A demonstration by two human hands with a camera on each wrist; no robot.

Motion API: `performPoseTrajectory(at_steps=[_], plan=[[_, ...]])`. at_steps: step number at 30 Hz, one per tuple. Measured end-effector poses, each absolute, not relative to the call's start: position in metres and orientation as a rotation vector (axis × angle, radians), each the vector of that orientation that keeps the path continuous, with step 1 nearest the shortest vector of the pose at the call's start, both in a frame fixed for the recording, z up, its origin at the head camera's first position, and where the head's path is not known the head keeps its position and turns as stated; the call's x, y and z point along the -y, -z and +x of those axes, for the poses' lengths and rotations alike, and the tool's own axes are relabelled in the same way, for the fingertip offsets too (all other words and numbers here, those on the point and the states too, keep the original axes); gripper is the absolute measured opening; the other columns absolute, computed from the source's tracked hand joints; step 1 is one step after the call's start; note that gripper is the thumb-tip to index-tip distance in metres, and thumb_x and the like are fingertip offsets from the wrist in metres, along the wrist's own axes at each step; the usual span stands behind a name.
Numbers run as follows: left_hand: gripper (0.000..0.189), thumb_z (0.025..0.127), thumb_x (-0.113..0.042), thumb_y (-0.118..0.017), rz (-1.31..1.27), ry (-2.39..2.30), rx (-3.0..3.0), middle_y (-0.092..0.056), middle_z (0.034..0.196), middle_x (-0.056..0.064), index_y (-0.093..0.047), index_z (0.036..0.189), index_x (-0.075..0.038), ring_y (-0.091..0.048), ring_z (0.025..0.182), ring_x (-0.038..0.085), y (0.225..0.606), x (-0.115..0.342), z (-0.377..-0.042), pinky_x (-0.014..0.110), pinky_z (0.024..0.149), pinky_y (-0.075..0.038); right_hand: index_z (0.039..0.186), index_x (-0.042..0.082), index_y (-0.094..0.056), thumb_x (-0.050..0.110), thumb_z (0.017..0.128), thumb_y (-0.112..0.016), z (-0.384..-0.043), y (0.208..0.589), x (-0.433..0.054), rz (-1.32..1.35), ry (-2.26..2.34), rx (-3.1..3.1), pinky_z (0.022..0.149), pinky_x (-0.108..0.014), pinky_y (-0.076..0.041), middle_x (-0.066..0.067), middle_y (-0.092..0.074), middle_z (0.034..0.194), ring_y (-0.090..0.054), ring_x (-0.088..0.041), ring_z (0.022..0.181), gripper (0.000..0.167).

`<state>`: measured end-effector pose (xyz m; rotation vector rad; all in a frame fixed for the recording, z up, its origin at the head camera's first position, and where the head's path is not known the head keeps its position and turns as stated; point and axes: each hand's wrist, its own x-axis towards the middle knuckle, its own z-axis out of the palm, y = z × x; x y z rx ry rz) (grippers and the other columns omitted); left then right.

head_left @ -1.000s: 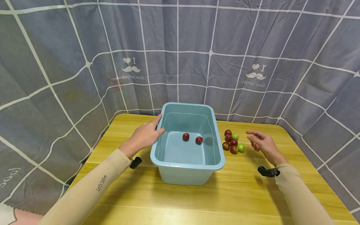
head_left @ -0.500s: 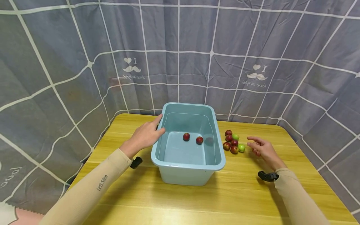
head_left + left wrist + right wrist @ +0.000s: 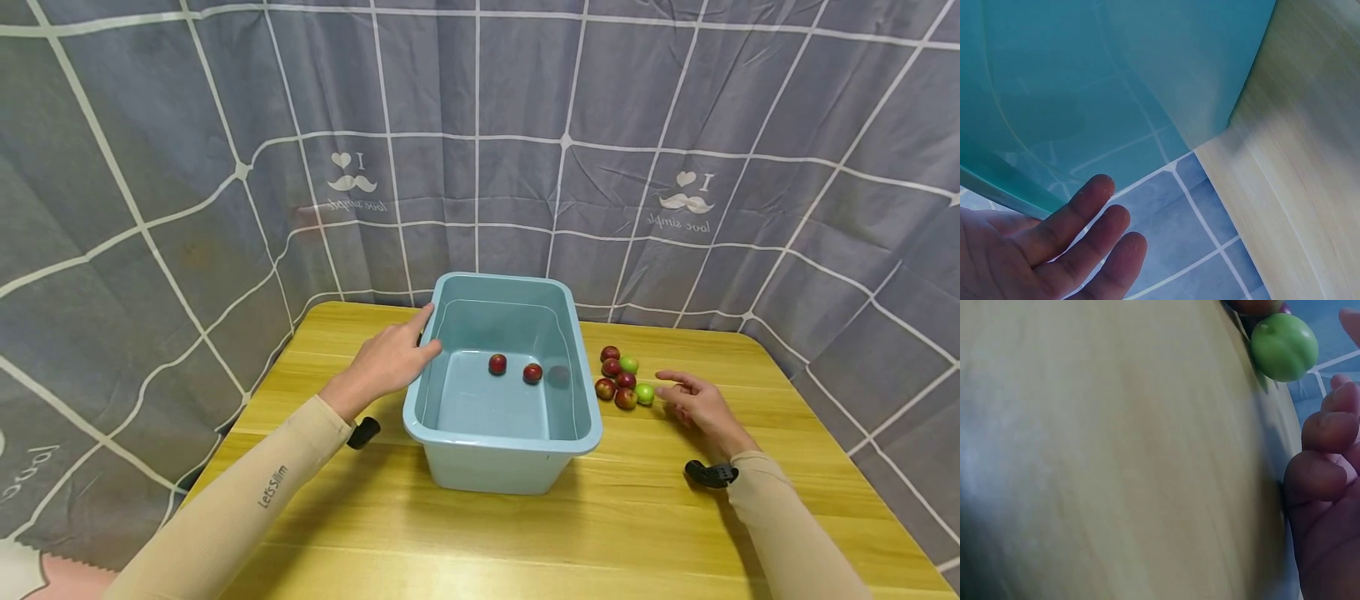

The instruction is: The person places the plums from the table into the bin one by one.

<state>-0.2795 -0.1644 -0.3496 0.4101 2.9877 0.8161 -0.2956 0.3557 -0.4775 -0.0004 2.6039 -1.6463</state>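
Right of a glossy blue tub [image 3: 491, 471], a smooth, round green fruit [image 3: 644, 394] lies at the edge of a cluster of red fruits [image 3: 626, 398]; the right hand [image 3: 701, 408], fingers loosely bent and holding nothing, is just beside it, contact unclear. The left hand [image 3: 386, 360], fingers extended, rests on the tub's rounded rim. Two more red fruits [image 3: 497, 363] lie inside. The left sleeve [image 3: 232, 508] reads "Let's Slim". Beneath spreads a yellow wood-grain table [image 3: 480, 542]; behind, a grey, white-gridded cloth [image 3: 517, 92] bears hearts, moustaches and mirrored lettering, "I love simple".
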Motion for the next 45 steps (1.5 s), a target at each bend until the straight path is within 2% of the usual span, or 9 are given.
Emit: performPoseTrajectory(at_steps=[3, 12, 14, 21, 31, 36, 40, 45], plan=[[0.075, 0.099, -0.046, -0.04, 0.407, -0.814, -2.99, -0.067, 0.109, 0.009, -0.015, 0.164, -0.019, -0.061, 0.084, 0.025, 0.35, 0.164, -0.28, 0.036, 0.056, -0.043, 0.143, -0.003, -0.05, 0.031, 0.095, -0.07, -0.296, 0.479, -0.354, 0.013, 1.644, -2.606, 0.051, -0.028, -0.041, 0.007, -0.052, 0.068, -0.044, -0.009, 0.053, 0.061], [0.075, 0.099, -0.047, -0.04, 0.403, -0.8, -2.986, -0.064, 0.092, 0.007, -0.014, 0.164, -0.02, -0.06, 0.079, 0.024, 0.349, 0.164, -0.279, 0.036, 0.056, -0.042, 0.14, 0.001, -0.056, 0.031, 0.093, -0.073, -0.296, 0.482, -0.35, 0.021, 1.615, -2.624, 0.051, -0.027, -0.038, 0.008, -0.047, 0.064, -0.04, -0.008, 0.052, 0.059], [0.075, 0.099, -0.047, -0.04, 0.404, -0.798, -2.985, -0.064, 0.092, 0.007, -0.014, 0.164, -0.02, -0.06, 0.08, 0.024, 0.349, 0.164, -0.279, 0.036, 0.056, -0.043, 0.14, 0.002, -0.056, 0.032, 0.092, -0.074, -0.296, 0.483, -0.35, 0.015, 1.593, -2.633, 0.052, -0.028, -0.038, 0.007, -0.046, 0.065, -0.041, -0.009, 0.053, 0.06], [0.075, 0.099, -0.046, -0.041, 0.405, -0.8, -2.999, -0.067, 0.11, 0.01, -0.015, 0.164, -0.019, -0.061, 0.086, 0.026, 0.349, 0.164, -0.279, 0.036, 0.058, -0.043, 0.139, 0.003, -0.057, 0.035, 0.09, -0.075, -0.297, 0.481, -0.348, 0.008, 1.489, -2.678, 0.055, -0.03, -0.039, 0.003, -0.046, 0.069, -0.043, -0.011, 0.056, 0.062], [0.075, 0.099, -0.045, -0.041, 0.401, -0.8, -2.991, -0.062, 0.089, 0.008, -0.015, 0.164, -0.018, -0.059, 0.08, 0.025, 0.35, 0.164, -0.279, 0.036, 0.057, -0.042, 0.139, 0.005, -0.059, 0.04, 0.089, -0.075, -0.302, 0.483, -0.346, 0.053, 1.396, -2.701, 0.062, -0.029, -0.042, 0.0, -0.052, 0.078, -0.048, -0.015, 0.067, 0.062], [0.074, 0.099, -0.045, -0.041, 0.404, -0.798, -2.993, -0.064, 0.092, 0.008, -0.015, 0.164, -0.018, -0.06, 0.083, 0.025, 0.349, 0.164, -0.278, 0.036, 0.057, -0.042, 0.137, 0.007, -0.061, 0.044, 0.09, -0.073, -0.301, 0.482, -0.344, 0.074, 1.354, -2.722, 0.065, -0.028, -0.043, -0.001, -0.055, 0.085, -0.049, -0.016, 0.074, 0.061], [0.074, 0.1, -0.045, -0.041, 0.41, -0.803, -2.993, -0.066, 0.101, 0.01, -0.016, 0.164, -0.018, -0.06, 0.084, 0.025, 0.348, 0.164, -0.278, 0.036, 0.057, -0.043, 0.137, 0.007, -0.061, 0.046, 0.091, -0.071, -0.301, 0.482, -0.343, 0.063, 1.314, -2.751, 0.067, -0.028, -0.043, -0.002, -0.058, 0.091, -0.05, -0.017, 0.08, 0.061], [0.075, 0.099, -0.045, -0.041, 0.413, -0.8, -2.99, -0.065, 0.094, 0.009, -0.015, 0.164, -0.018, -0.06, 0.083, 0.025, 0.348, 0.164, -0.277, 0.036, 0.057, -0.042, 0.138, 0.007, -0.06, 0.047, 0.091, -0.071, -0.3, 0.481, -0.346, 0.074, 1.322, -2.74, 0.066, -0.027, -0.043, -0.002, -0.056, 0.091, -0.05, -0.016, 0.078, 0.063]])
